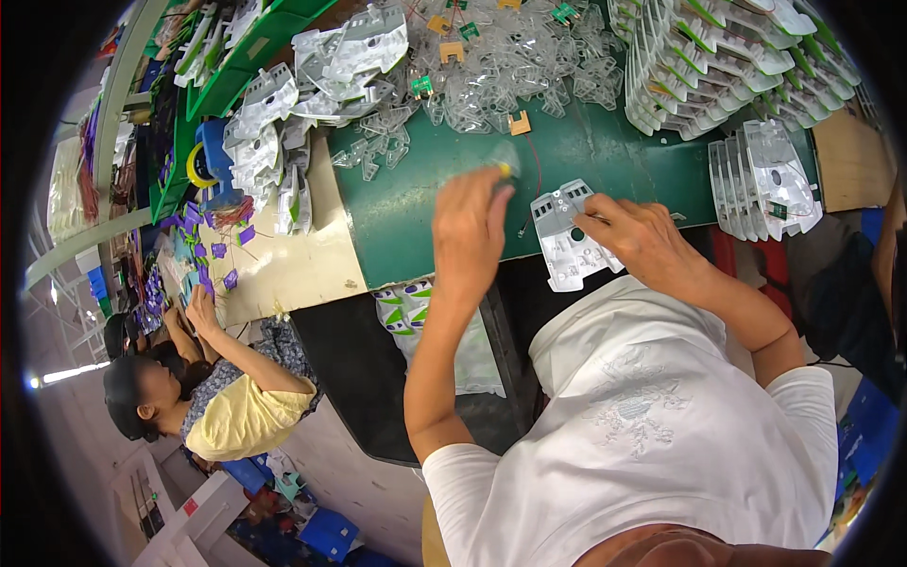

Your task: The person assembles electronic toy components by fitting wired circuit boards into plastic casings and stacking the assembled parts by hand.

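Note:
My right hand [650, 238] grips the right side of a white moulded plastic housing [565, 262], tilted at the near edge of the green worktop. The housing has a round hole and slots at its top. To its left, my left hand [468, 222] is raised with its fingers pinched together. Between them is something small with a yellow spot, too blurred to name. Beyond the hands, a small orange board [519, 123] lies on the worktop. A thin dark red wire [539, 170] trails from it toward the housing and ends in a little plug.
Clear plastic pieces [482, 90] are heaped at the back, with small green boards among them. White housings are stacked at the right [675, 80] and piled at the left [354, 47]. A yellow tape roll [199, 165] stands far left. A co-worker in a yellow top [248, 420] handles purple pieces.

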Available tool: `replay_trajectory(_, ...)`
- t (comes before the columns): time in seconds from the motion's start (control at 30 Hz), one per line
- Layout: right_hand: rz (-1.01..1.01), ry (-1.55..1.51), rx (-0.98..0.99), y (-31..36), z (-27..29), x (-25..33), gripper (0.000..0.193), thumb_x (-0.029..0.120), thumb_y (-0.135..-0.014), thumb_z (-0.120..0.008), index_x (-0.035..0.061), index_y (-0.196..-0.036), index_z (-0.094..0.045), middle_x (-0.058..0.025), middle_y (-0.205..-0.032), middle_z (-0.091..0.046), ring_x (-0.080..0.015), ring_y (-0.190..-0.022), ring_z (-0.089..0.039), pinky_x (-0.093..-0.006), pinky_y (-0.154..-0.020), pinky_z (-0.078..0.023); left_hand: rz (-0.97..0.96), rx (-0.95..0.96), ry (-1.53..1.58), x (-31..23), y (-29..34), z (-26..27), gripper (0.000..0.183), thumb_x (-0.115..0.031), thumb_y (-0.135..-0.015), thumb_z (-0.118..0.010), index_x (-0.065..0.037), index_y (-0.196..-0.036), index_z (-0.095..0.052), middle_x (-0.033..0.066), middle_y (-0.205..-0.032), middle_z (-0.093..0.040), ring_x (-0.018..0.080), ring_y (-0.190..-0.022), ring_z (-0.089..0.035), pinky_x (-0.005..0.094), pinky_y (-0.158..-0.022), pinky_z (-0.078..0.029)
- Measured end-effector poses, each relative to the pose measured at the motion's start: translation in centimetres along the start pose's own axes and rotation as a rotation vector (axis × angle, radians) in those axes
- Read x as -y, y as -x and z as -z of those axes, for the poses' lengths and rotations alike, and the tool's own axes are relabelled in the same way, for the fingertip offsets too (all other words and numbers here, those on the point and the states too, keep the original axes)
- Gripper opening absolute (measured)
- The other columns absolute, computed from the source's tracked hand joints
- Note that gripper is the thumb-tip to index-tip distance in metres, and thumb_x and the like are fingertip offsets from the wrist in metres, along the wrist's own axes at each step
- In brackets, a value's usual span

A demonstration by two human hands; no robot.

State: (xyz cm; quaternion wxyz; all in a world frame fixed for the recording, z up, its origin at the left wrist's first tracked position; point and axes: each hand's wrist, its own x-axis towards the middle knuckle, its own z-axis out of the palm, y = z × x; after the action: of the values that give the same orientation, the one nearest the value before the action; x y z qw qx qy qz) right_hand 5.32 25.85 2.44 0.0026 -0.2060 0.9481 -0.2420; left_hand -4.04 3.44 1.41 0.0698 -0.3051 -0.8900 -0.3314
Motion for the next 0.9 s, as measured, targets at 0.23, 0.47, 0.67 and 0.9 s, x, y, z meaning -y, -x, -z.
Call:
replay_trajectory(0.23,0.097,0.028,-0.049,-0.4,-0.1,-0.4,0.027,0.0,-0.075,-0.063,0.0017,-0.102,-0.063,-0.0069,-0.102,-0.059,-0.023,-0.077,-0.065,-0.0364,-0.058,-0.051,-0.206,0.036,0.107,-3.2,3.5,-1.8,0.027,0.004,-0.076,-0.071,0.001,-0.102,-0.067,0.0127,-0.105,-0.066,0.0304,-0.097,-0.065,0.0405,-0.084,-0.051)
replay_trajectory(0.47,0.142,-0.074,-0.209,-0.1,-1.4,-1.6,0.02,0.001,-0.075,-0.066,0.0014,-0.095,-0.061,-0.0088,-0.093,-0.059,-0.025,-0.068,-0.065,-0.0363,-0.054,-0.051,-0.268,0.06,-0.061,-3.6,3.4,-2.9,0.025,0.001,-0.075,-0.07,0.0,-0.1,-0.069,0.0115,-0.103,-0.066,0.029,-0.102,-0.065,0.0408,-0.087,-0.05)
replay_trajectory(0.67,-0.003,-0.079,-0.266,-0.2,-1.2,-1.3,0.017,0.006,-0.078,-0.07,0.0024,-0.091,-0.06,-0.0094,-0.094,-0.058,-0.0243,-0.073,-0.064,-0.0352,-0.057,-0.051,-0.203,0.012,-0.036,-3.8,3.9,-3.3,0.026,-0.003,-0.076,-0.075,0.0,-0.101,-0.07,0.0091,-0.102,-0.069,0.0275,-0.102,-0.065,0.0382,-0.086,-0.05)
replay_trajectory(0.9,-0.027,-0.11,-0.118,1.4,0.4,-1.0,0.032,0.022,-0.076,-0.076,0.0034,-0.1,-0.065,-0.0094,-0.097,-0.057,-0.026,-0.086,-0.062,-0.0405,-0.069,-0.052,-0.038,-0.153,0.248,-3.2,5.0,-5.2,0.042,0.004,-0.073,-0.076,0.0,-0.114,-0.064,0.0102,-0.103,-0.07,0.0284,-0.095,-0.063,0.0385,-0.084,-0.048)
